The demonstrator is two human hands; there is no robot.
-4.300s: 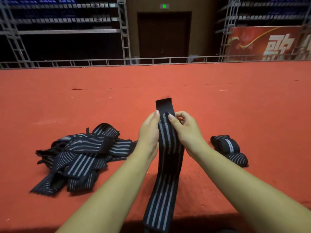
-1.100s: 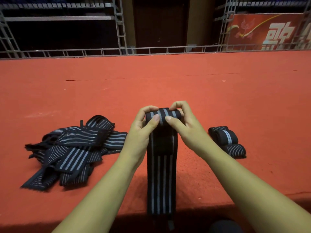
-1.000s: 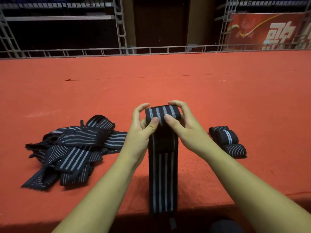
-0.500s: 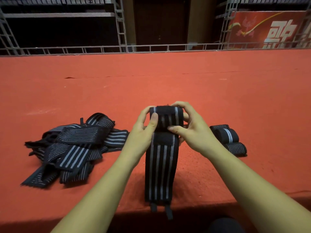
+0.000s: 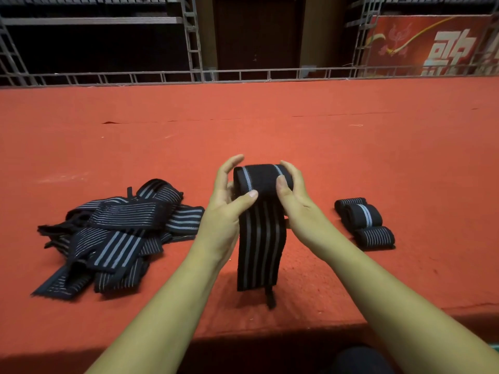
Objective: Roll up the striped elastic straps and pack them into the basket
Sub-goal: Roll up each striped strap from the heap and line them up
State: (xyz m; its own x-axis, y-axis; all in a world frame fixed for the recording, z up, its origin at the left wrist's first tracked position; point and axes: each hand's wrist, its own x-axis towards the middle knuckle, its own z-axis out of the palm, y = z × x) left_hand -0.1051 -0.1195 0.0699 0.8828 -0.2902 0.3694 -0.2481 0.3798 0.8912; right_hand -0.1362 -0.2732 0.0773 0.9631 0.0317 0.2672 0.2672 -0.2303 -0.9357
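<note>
Left hand (image 5: 226, 211), just right of the loose strap pile (image 5: 116, 233), pinches the half-rolled strap (image 5: 260, 179): thumb on the near face, fingers behind its left end. The roll sits above the red surface (image 5: 270, 130) and the unrolled tail hangs down toward the near edge. Right hand (image 5: 294, 206) grips the roll's right end, thumb in front, fingers curled behind. Rolled straps (image 5: 364, 225) lie at right, touching each other.

There is one half-rolled strap (image 5: 260, 238), gripped by two hands, the left hand (image 5: 224, 209) and the right hand (image 5: 294, 201). Three rolled straps (image 5: 364, 215) lie finished. One loose pile (image 5: 116, 233) holds several unrolled straps, too tangled to count exactly.
</note>
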